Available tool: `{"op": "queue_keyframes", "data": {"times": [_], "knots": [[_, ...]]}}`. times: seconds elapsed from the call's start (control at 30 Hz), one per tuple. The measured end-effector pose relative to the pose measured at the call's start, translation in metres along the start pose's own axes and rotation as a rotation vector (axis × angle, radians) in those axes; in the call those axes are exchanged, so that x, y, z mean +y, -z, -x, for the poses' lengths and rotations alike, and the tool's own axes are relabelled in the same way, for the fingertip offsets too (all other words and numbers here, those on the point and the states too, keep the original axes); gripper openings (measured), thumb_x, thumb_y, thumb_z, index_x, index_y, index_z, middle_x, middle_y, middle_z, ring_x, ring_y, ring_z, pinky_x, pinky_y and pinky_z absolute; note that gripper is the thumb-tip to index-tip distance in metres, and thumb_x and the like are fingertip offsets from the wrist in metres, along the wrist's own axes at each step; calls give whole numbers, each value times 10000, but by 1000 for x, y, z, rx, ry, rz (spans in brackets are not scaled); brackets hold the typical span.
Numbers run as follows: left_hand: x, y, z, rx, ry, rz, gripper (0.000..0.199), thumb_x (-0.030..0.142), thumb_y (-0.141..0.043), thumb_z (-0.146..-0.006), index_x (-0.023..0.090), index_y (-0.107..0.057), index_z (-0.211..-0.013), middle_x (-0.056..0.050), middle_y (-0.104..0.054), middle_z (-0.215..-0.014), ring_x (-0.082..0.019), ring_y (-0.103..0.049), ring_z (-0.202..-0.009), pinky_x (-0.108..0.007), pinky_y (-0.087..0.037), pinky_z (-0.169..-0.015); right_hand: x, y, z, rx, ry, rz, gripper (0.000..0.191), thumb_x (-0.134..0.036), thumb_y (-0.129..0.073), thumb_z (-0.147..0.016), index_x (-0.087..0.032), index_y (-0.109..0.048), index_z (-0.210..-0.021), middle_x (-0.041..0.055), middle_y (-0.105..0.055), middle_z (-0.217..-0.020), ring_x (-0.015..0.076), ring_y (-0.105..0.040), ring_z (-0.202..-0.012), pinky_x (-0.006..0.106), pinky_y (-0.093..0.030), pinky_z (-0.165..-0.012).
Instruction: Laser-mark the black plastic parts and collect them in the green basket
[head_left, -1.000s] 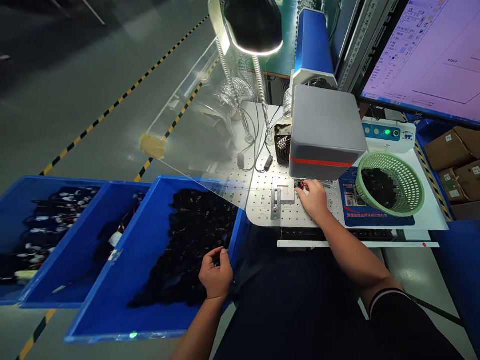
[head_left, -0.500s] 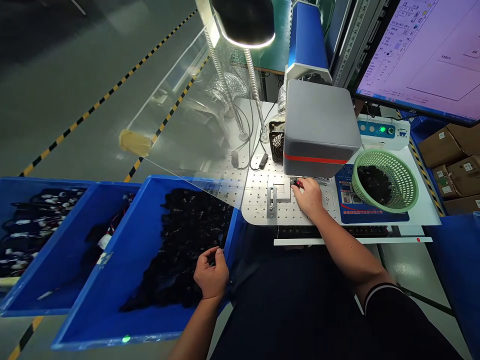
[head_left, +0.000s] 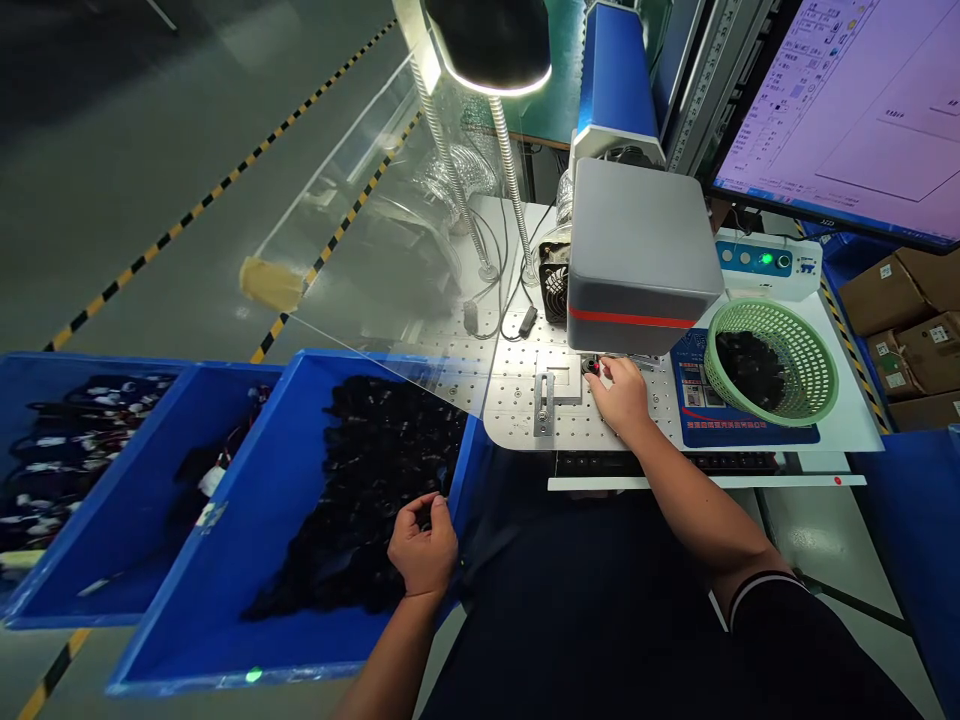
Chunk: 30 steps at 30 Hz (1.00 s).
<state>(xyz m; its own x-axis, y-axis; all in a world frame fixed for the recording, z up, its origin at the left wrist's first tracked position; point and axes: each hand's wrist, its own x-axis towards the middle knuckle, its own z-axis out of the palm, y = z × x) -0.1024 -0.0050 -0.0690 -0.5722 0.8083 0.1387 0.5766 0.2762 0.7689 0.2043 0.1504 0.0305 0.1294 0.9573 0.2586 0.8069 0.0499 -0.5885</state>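
Note:
My right hand (head_left: 622, 392) reaches under the front edge of the grey machine head (head_left: 645, 240). Its thumb and forefinger close on a small black part (head_left: 589, 366), which has a red spot of light beside it. That part sits on the perforated metal plate (head_left: 517, 415), just right of a square frame (head_left: 564, 378) and a slotted metal bracket (head_left: 544, 405). Over the right side of a blue bin (head_left: 225, 590), my left hand (head_left: 424, 548) is curled with thumb and fingertips together. Whatever it may hold cannot be made out. Many small black parts (head_left: 367, 480) lie in that bin.
A green basket (head_left: 814, 370) with black pieces stands on a blue mat (head_left: 739, 432). Above the left side hang a clear sheet (head_left: 360, 250) and a lit lamp (head_left: 491, 50). A monitor (head_left: 862, 120) is at upper right. Another blue bin (head_left: 112, 590) stands at far left.
The right fingers have shifted slightly at the small black part, and more of it shows now. My left hand stays in place over the bin.

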Motion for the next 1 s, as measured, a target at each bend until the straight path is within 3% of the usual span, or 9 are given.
{"op": "queue_keyframes", "data": {"times": [0.13,0.3,0.43,0.53,0.7,1.0], "knots": [[2,1,0,1,9,3,273,417,-566,-853,168,-652,-925,-67,-679,-879,-226,-641,-849,-372,-491,-828,-2,15,19,-1,23,-33,246,-320,-624,-880,-184,-658,-1082,79,-649,-950,244,-599,-910,389,-502,-806],[2,1,0,5,14,-6,267,420,-574,-848,172,-655,-909,-64,-681,-871,-226,-642,-822,-377,-496,-813,-3,44,81,44,178,-111,143,-268,-547,-933,-217,-640,-1027,49,-659,-874,198,-606,-804,360,-512,-774],[1,0,-1,4,16,-10,267,424,-575,-847,175,-655,-901,-62,-679,-868,-232,-642,-840,-387,-495,-833,1,58,132,-85,167,-120,168,-226,-563,-919,-210,-617,-1077,61,-683,-920,209,-637,-856,364,-527,-795],[1,0,-1,-5,29,5,261,418,-579,-845,176,-655,-904,-59,-679,-868,-232,-645,-853,-389,-495,-851,11,57,155,-177,166,-93,190,-197,-551,-904,-207,-613,-1084,87,-698,-1033,238,-649,-975,404,-526,-878],[5,1,-1,-4,52,-11,259,419,-578,-835,178,-656,-890,-56,-678,-861,-232,-639,-840,-394,-491,-853,24,51,162,-242,126,-64,198,-215,-535,-908,-209,-627,-1083,98,-702,-1083,251,-654,-1019,431,-535,-905],[6,1,-1,-7,65,1,269,419,-580,-832,174,-661,-907,-65,-684,-875,-220,-634,-803,-369,-488,-810,18,56,156,-243,87,-55,221,-251,-545,-916,-213,-638,-1113,98,-703,-1095,258,-655,-1037,449,-546,-916]]}}
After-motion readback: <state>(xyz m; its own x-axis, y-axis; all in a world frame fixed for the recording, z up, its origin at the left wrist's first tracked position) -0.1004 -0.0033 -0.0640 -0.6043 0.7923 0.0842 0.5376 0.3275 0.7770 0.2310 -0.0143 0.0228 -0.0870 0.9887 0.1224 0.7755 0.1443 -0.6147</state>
